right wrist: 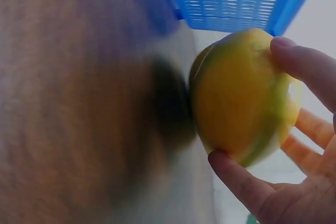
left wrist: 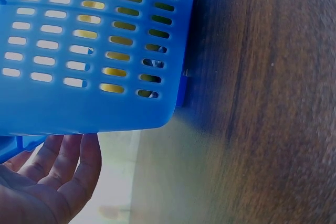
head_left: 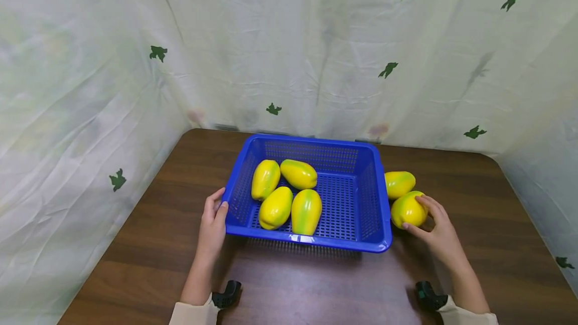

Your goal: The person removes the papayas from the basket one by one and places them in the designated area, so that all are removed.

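Observation:
A blue plastic basket [head_left: 316,243] with slotted walls stands on the table, and several glossy yellow-green papayas [head_left: 306,212] lie in its left half. My left hand [head_left: 213,227] grips the basket's left rim, thumb on top and fingers outside; in the left wrist view those fingers [left wrist: 83,174] reach behind the basket wall [left wrist: 79,108]. To the right of the basket, my right hand [head_left: 435,232] holds a papaya [head_left: 408,210] between thumb and fingers. The right wrist view shows this papaya [right wrist: 241,98] close to the tabletop. Another papaya [head_left: 400,184] lies just behind it, against the basket's right side.
The brown wooden table [head_left: 135,260] has rounded far corners. A pale curtain [head_left: 316,64] with leaf and bird prints hangs behind it and along both sides. Each wrist wears a black device, such as the left strap mount [head_left: 227,295].

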{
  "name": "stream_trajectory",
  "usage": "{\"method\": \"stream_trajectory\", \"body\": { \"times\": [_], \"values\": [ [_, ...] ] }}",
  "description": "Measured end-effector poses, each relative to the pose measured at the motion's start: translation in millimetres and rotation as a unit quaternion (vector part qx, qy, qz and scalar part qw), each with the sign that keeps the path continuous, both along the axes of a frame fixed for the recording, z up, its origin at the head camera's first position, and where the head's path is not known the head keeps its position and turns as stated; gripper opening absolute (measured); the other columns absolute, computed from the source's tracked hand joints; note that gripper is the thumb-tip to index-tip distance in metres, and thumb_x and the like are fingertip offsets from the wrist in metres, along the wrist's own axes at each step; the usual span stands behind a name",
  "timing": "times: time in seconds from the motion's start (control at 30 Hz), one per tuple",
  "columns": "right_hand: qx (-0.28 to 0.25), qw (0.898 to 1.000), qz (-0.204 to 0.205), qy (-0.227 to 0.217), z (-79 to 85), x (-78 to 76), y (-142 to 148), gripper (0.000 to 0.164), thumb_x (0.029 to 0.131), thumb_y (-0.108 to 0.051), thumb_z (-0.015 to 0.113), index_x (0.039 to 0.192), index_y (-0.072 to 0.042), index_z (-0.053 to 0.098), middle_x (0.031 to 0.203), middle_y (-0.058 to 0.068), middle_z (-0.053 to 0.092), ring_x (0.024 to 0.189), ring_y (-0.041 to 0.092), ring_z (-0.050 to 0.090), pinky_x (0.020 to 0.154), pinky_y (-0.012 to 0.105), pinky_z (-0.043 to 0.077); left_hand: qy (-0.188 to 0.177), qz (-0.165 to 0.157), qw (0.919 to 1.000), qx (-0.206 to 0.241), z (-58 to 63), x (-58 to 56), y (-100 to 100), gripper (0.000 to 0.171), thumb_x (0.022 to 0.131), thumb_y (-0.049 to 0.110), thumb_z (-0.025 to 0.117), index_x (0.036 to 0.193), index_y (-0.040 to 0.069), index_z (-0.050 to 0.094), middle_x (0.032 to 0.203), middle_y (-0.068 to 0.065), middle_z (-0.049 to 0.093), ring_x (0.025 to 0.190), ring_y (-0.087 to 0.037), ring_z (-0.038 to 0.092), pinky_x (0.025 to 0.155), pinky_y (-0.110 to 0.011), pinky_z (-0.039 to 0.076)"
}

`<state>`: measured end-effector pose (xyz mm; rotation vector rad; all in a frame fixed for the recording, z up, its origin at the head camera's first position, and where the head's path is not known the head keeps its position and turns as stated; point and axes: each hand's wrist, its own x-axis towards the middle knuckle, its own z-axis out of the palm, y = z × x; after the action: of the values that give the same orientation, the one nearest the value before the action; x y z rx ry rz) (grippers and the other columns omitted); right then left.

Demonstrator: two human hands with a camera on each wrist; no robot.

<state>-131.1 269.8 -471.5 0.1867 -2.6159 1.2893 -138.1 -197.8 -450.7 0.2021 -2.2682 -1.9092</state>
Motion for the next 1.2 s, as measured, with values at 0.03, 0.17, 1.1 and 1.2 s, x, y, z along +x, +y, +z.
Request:
{"method": "stream_trajectory", "body": {
  "times": [0.03, 0.17, 1.1, 1.2],
  "values": [
    [-0.002, 1.000, 0.002, -0.002, -2.5, -0.6, -0.1, 0.066, 0.074, -0.011, 0.074, 0.128, 0.005, 0.039, 0.134, 0.026, 0.028, 0.116, 0.043, 0.032, 0.077, 0.003, 0.030, -0.001, -0.001, 1.0000, 0.000, 0.2, 0.1, 0.1, 0.038, 0.097, 0.021, 0.036, 0.134, 0.010, 0.034, 0.125, -0.017, 0.045, 0.104, -0.024, 0.047, 0.079, -0.021, 0.041],
    [-0.007, 1.000, 0.009, -0.014, -8.9, -1.1, -0.6, 0.067, 0.076, -0.012, 0.072, 0.130, 0.004, 0.038, 0.135, 0.026, 0.026, 0.117, 0.043, 0.030, 0.077, 0.003, 0.029, 0.002, -0.002, 1.0000, 0.006, 0.4, -0.2, 1.0, 0.037, 0.097, 0.020, 0.037, 0.133, 0.010, 0.035, 0.124, -0.017, 0.045, 0.103, -0.023, 0.048, 0.078, -0.021, 0.041],
    [-0.022, 1.000, -0.003, 0.018, 35.1, -1.7, -10.7, 0.067, 0.080, -0.012, 0.068, 0.136, -0.003, 0.034, 0.140, 0.018, 0.028, 0.122, 0.040, 0.027, 0.090, 0.062, 0.024, -0.001, 0.001, 1.0000, 0.002, 1.3, 0.6, 0.5, 0.038, 0.097, 0.021, 0.037, 0.134, 0.011, 0.035, 0.123, -0.016, 0.045, 0.103, -0.023, 0.047, 0.079, -0.020, 0.041],
    [-0.017, 0.999, -0.003, 0.029, 45.8, -2.8, -14.0, 0.068, 0.080, -0.013, 0.068, 0.138, -0.009, 0.033, 0.140, 0.013, 0.030, 0.123, 0.035, 0.028, 0.096, 0.052, 0.025, 0.003, 0.003, 1.0000, 0.005, 0.9, 0.4, 0.6, 0.037, 0.097, 0.020, 0.037, 0.133, 0.011, 0.035, 0.122, -0.016, 0.046, 0.102, -0.023, 0.047, 0.077, -0.018, 0.041]
  ]
}}
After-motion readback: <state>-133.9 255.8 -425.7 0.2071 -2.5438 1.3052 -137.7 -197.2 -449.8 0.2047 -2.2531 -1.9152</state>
